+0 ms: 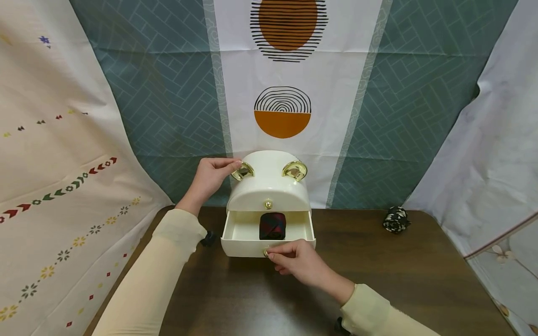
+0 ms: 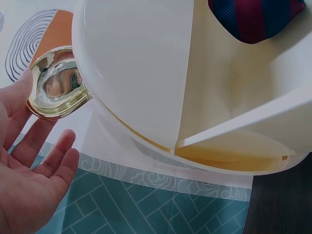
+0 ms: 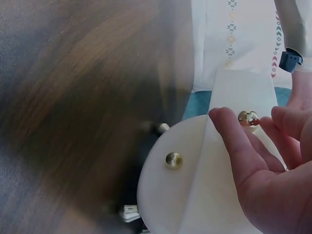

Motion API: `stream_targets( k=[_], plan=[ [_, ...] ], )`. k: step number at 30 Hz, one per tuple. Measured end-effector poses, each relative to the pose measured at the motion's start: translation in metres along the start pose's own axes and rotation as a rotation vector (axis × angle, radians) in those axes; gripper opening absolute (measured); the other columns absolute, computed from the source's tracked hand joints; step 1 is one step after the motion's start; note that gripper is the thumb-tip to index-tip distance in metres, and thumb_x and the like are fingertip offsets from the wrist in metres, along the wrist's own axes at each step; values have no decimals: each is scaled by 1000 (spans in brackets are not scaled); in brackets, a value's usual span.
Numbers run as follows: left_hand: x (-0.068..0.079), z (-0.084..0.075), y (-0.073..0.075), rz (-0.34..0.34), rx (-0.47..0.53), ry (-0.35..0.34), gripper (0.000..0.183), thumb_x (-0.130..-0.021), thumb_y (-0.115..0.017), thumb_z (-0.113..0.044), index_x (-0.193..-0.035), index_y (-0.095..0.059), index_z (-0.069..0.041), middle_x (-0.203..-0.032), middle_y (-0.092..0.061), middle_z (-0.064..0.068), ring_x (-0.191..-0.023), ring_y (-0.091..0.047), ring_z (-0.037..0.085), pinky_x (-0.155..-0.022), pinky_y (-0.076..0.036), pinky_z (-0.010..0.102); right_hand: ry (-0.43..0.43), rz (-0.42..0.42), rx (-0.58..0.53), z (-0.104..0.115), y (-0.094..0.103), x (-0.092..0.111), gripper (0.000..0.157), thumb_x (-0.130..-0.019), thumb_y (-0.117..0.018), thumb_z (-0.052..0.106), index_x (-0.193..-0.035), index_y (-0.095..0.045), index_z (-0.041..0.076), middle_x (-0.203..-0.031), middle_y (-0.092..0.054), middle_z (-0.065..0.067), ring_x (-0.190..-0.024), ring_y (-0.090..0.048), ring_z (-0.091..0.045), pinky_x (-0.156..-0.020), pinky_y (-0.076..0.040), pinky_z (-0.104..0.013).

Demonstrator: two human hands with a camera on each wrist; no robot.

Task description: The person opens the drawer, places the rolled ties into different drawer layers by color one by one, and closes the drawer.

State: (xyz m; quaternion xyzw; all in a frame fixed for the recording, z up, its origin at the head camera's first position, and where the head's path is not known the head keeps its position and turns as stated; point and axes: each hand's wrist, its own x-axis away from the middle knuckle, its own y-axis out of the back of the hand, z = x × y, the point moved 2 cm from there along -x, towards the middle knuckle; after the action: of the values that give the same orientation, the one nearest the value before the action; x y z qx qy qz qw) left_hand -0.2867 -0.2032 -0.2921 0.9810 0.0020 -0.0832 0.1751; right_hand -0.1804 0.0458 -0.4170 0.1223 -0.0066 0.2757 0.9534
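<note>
The left hand is pinching the rim of the left gold ear between thumb and fingers, its other fingers extending loosely; beside it the cream box is standing upright, its upper front with the gold upper knob sitting closed, while the lower drawer is standing open towards the person; a dark striped roll, apparently a rolled tie, is lying inside the drawer, behind its front wall; the right hand is grasping the lower knob between its fingertips; so the work is seemingly standing partway, with the opening looking done and one roll resting within, while closing the drawer is remaining undone; well apart to the right, a black-and-white roll is lying outside, untouched by the hands; as for the surroundings, a pale cloth with printed flowers and arrowheads is hanging at the left, a green-and-white backdrop with orange-and-black circle motifs is covering the rear, the dark brown surface is carrying the box and the outer roll, and a whitish cloth is draping the right side
</note>
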Motion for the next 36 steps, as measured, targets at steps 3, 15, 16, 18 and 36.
stream_targets(
  k=[3,15,16,18,36],
  plan=[
    [0,0,0,-1,5,-4,33,-86,-68,-33,-110,-71,-10,-114,-68,7,-119,-55,20,-102,-43,45,13,-14,-16,-1,-1,-1,27,-90,-63,22,-112,-70,7,-104,-70,-14,-71,-66,-10,-69,-58,-39],
    [2,2,0,6,6,-1,33,-86,-68,-34,-110,-71,-11,-114,-68,7,-119,-55,20,-102,-43,45,36,-95,-54,2,-7,0,25,-89,-65,18,-109,-71,5,-106,-69,-19,-80,-67,-16,-69,-59,-34],
    [2,2,1,7,7,-2,33,-86,-68,-34,-110,-71,-11,-114,-68,7,-119,-55,20,-102,-43,45,37,-99,-54,1,-8,0,25,-89,-65,18,-109,-71,5,-107,-69,-19,-79,-67,-16,-68,-59,-33],
    [1,2,1,9,9,-7,33,-86,-68,-33,-110,-71,-11,-114,-68,6,-119,-55,20,-103,-43,45,34,-111,-54,1,-9,-1,24,-88,-65,17,-109,-71,5,-106,-69,-18,-80,-67,-18,-68,-59,-32],
    [1,0,0,4,6,-6,33,-86,-67,-33,-110,-71,-11,-114,-69,7,-119,-55,20,-102,-44,44,66,-209,-39,22,-15,6,18,-86,-66,6,-101,-72,-3,-104,-70,-19,-79,-67,-17,-67,-56,-21]
  ],
)
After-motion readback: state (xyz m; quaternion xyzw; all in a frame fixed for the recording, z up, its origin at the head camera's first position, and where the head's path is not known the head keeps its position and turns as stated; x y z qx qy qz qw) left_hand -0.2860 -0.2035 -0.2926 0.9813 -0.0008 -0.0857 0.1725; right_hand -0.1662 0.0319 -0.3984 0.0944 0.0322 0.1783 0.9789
